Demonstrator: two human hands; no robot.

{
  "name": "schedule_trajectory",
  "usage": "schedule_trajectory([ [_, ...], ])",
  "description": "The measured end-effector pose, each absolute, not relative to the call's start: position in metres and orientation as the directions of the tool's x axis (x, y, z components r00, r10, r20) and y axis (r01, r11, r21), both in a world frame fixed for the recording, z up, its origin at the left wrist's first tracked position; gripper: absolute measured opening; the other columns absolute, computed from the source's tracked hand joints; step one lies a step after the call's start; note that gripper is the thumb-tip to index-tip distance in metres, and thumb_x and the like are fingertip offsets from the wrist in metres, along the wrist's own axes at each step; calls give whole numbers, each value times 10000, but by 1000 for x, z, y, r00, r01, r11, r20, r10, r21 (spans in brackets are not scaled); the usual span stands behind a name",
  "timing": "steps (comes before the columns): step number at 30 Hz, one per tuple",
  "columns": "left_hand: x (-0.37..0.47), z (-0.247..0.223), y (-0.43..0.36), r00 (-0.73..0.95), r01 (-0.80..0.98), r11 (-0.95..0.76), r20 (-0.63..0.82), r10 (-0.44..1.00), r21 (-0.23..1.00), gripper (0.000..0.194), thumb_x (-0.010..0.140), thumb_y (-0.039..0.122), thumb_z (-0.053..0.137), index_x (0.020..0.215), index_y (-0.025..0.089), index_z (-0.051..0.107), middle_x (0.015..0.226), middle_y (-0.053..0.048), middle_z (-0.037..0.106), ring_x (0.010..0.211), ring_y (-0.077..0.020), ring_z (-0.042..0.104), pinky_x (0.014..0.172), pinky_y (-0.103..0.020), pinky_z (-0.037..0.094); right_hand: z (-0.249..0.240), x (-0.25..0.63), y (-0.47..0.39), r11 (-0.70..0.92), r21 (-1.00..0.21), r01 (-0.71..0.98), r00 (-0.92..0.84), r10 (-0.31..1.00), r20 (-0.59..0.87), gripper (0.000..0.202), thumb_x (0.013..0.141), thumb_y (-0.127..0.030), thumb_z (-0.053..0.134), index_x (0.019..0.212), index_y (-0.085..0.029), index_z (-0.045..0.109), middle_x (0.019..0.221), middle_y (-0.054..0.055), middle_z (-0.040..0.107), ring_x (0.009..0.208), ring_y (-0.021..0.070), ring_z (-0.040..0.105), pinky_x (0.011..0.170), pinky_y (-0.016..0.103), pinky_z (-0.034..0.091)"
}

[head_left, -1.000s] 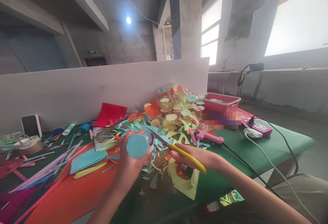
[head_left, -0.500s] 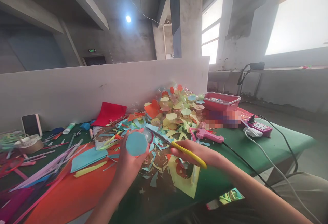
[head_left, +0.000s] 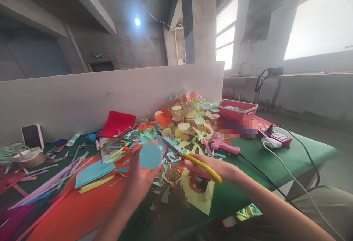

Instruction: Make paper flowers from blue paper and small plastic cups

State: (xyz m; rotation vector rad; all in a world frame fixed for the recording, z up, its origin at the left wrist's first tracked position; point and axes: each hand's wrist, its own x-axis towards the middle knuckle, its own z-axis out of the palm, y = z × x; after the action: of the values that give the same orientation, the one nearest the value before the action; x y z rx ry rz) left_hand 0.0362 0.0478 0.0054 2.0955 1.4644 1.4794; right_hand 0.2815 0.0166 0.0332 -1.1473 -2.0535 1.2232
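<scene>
My left hand [head_left: 140,173] is closed around a small clear plastic piece [head_left: 162,148] with a round light-blue paper disc [head_left: 150,156] on its near side. The disc faces me, its edge roughly rounded. In my right hand [head_left: 205,165] are scissors with yellow handles [head_left: 202,163]. Their blades [head_left: 171,145] point left and away, just to the right of the disc. I cannot tell whether the blades touch it. Under both hands lie many paper offcuts [head_left: 165,195] and a yellow sheet [head_left: 198,197] with cut-outs.
Behind the hands is a pile of clear pieces with coloured paper discs [head_left: 184,126]. A pink glue gun [head_left: 224,146], a pink basket [head_left: 238,110] and a power strip [head_left: 278,140] are at right. Folded blue paper [head_left: 93,173], orange sheet [head_left: 74,211] and phone [head_left: 32,137] lie left.
My left hand and the disc have moved slightly right, closer to the scissors. A light-blue paper bit by the blade tips no longer shows there. My right hand has barely moved.
</scene>
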Motion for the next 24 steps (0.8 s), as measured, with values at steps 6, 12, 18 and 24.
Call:
schedule_trajectory([
  [6, 35, 8, 47, 31, 591, -520, 627, 779, 617, 521, 753, 408, 666, 1223, 258, 500, 1209, -81, 558, 1167, -266, 554, 1000, -430, 453, 28, 283, 22, 278, -835, 474, -467, 884, 29, 522, 861, -703, 461, 720, -205, 399, 611, -54, 390, 528, 86, 373, 461, 217, 307],
  [12, 37, 14, 44, 32, 538, -573, 664, 747, 618, 437, 803, 377, 608, 1209, 238, 521, 1319, -103, 533, 1218, -258, 550, 1024, -398, 444, 26, 289, 25, 309, -834, 457, -532, 846, 22, 506, 894, -690, 407, 753, -204, 389, 646, -58, 380, 544, 82, 356, 474, 219, 296],
  [18, 41, 21, 42, 14, 487, -576, 653, 757, 657, 381, 796, 377, 600, 1132, 224, 511, 1244, -121, 601, 1193, -256, 569, 1033, -419, 433, 24, 290, 26, 358, -812, 460, -575, 818, 34, 426, 903, -622, 473, 831, -209, 400, 737, -36, 420, 615, 106, 388, 540, 245, 349],
  [24, 39, 22, 42, 39, 486, -551, 613, 789, 678, 386, 810, 406, 581, 1145, 219, 539, 1254, -116, 607, 1188, -272, 569, 1019, -430, 434, 27, 289, 23, 330, -821, 466, -570, 822, 6, 434, 907, -638, 447, 820, -217, 384, 730, -26, 448, 622, 122, 454, 530, 250, 369],
])
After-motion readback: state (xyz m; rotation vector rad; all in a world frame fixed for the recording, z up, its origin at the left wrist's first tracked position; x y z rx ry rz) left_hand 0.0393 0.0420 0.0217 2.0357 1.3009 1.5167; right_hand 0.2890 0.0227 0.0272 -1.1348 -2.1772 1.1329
